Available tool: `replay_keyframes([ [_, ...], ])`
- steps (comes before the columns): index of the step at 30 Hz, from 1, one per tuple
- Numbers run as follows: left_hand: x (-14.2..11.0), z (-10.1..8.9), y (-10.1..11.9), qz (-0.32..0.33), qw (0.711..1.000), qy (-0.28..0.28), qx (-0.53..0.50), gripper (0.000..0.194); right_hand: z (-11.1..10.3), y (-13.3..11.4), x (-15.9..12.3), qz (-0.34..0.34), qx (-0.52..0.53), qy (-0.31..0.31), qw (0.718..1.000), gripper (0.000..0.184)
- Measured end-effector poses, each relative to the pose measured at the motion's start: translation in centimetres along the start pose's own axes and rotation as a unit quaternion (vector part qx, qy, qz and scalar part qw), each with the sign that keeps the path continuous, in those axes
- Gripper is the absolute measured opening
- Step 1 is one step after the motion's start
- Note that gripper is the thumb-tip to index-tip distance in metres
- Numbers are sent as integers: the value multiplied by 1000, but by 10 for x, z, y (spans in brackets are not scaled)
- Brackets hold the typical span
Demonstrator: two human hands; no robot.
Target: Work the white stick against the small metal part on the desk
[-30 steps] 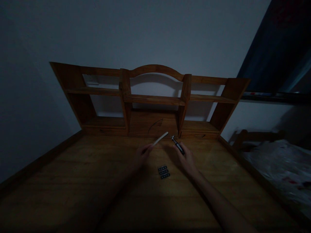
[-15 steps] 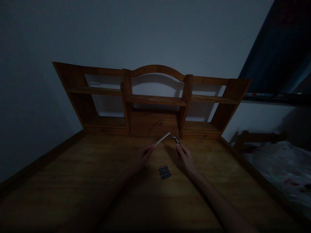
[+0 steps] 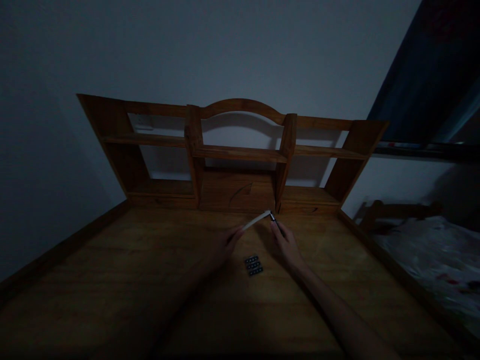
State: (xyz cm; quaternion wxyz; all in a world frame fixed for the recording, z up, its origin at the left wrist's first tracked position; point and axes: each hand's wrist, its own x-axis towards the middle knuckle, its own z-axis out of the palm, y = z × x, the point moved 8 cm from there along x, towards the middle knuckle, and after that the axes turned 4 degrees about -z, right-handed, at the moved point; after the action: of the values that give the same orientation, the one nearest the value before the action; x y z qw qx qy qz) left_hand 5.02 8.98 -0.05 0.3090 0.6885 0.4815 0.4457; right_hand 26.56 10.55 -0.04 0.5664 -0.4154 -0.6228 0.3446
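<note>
My left hand (image 3: 229, 241) is closed on a long, pale, slightly curved strip (image 3: 256, 219) that slants up to the right. In my right hand (image 3: 287, 246) is a slim dark-handled tool (image 3: 275, 220) with a shiny metal end. The tip of the strip meets the tool's metal end, and whether they touch or only overlap I cannot tell. Below and between the hands, three short dark bars with light dots (image 3: 254, 266) lie side by side on the wooden desktop (image 3: 150, 260). Dim light hides finer detail.
A wooden shelf unit (image 3: 240, 153) stands along the back of the desk against a pale wall (image 3: 232, 50). Raised edges border the desktop left and right. To the right are a plastic-covered heap (image 3: 431, 250) and a dark curtain (image 3: 408, 75).
The strip's tip has moved right, from a small gap to the tool's metal end. My left hand has shifted slightly right; my right hand has hardly moved.
</note>
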Motion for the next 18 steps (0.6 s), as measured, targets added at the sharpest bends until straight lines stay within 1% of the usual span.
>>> replay_keyframes([
  [2, 1, 2, -3, -7, 1000, -2, 17, 42, 2, 5, 1, 15, 19, -7, 1000, 40],
  [5, 3, -5, -10, -21, 999, 28, 26, 46, 4, 17, 2, 50, 63, -11, 997, 44],
  [8, 3, -11, -9, -7, 999, 52, 13, 48, 7, 26, 2, 77, 88, -21, 993, 47],
  [10, 3, -11, -4, 10, 999, 52, 6, 46, 8, 27, 2, 77, 90, -24, 993, 47],
  [12, 3, -9, -2, 15, 999, 35, 1, 44, 8, 25, 1, 69, 92, -19, 993, 46],
  [14, 4, -8, -3, 1, 1000, 20, 4, 45, 8, 22, 0, 66, 97, -21, 993, 45],
  [18, 5, -13, -8, -31, 999, 33, 10, 49, 10, 18, -1, 62, 100, -39, 992, 42],
])
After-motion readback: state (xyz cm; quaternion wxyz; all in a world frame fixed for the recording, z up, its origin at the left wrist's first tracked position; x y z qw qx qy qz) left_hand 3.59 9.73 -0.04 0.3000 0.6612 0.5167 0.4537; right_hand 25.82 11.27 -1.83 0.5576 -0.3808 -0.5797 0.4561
